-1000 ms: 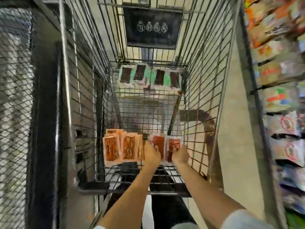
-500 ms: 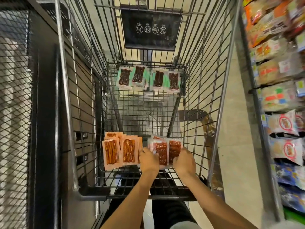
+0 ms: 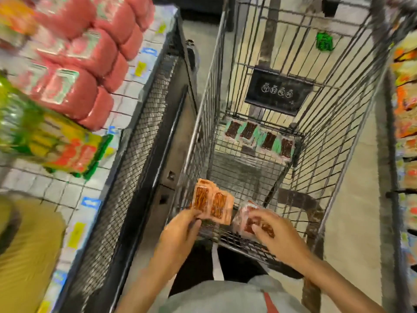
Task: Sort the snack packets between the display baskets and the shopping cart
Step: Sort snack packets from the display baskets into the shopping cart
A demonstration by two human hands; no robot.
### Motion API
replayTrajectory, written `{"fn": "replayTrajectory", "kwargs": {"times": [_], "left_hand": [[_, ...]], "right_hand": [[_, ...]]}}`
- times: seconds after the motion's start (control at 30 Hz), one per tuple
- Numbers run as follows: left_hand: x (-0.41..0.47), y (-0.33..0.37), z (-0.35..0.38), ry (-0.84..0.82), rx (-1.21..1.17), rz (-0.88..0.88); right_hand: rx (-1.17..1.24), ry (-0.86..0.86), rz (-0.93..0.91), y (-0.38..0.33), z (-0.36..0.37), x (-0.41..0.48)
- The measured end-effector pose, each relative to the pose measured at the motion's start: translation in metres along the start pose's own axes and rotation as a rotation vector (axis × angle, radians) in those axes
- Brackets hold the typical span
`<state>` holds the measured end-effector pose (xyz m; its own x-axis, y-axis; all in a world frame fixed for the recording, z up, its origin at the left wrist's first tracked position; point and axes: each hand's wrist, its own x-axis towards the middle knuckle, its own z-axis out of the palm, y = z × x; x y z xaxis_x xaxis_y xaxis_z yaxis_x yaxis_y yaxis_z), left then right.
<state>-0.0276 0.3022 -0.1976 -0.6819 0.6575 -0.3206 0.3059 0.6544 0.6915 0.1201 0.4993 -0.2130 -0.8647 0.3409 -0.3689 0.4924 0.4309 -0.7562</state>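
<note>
A shop aisle, seen from the head camera: stocked shelves (image 3: 406, 109) run down the right edge, and a mesh-sided display basket (image 3: 140, 143) fills the left, piled with pink packs (image 3: 90, 48) and a green-and-yellow pack (image 3: 56, 143). Motion blur softens much of the left side.

Centre frame stands the wire shopping cart (image 3: 352, 123), with a black sign plate (image 3: 278, 90) on its far wall. Below that plate, a row of green-edged packets (image 3: 259, 138) lies along the cart's far end, apparently already sorted.

At the cart's near end, lower centre, the left hand (image 3: 180, 231) pinches a fan of orange packets (image 3: 212, 202) by the lower edge, fingers closed narrowly on them. Just beside it, the right hand (image 3: 277, 236) curls its fingers over a bundle of red packets (image 3: 250, 220) and grips them.

The sort looks partway through: one group is set down and two are in hand. Whether these are going into the cart or out to the basket cannot be told. None of these three kinds shows in the basket.
</note>
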Motion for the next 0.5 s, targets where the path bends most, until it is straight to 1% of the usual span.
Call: {"fn": "replayTrajectory", "kwargs": {"times": [0.07, 0.23, 0.37, 0.5], "left_hand": [[-0.036, -0.004, -0.028, 0.132, -0.079, -0.078], [-0.097, -0.036, -0.050, 0.331, -0.078, -0.179], [-0.120, -0.052, -0.057, 0.344, -0.074, -0.163], [-0.156, -0.058, -0.082, 0.442, 0.063, -0.070]], "right_hand": [[-0.041, -0.016, -0.057, -0.019, 0.000, -0.001], [-0.113, -0.073, -0.064, -0.050, 0.022, 0.002], [-0.110, -0.084, -0.044, -0.076, 0.046, -0.001], [-0.097, -0.098, -0.150, -0.119, 0.069, -0.016]]}}
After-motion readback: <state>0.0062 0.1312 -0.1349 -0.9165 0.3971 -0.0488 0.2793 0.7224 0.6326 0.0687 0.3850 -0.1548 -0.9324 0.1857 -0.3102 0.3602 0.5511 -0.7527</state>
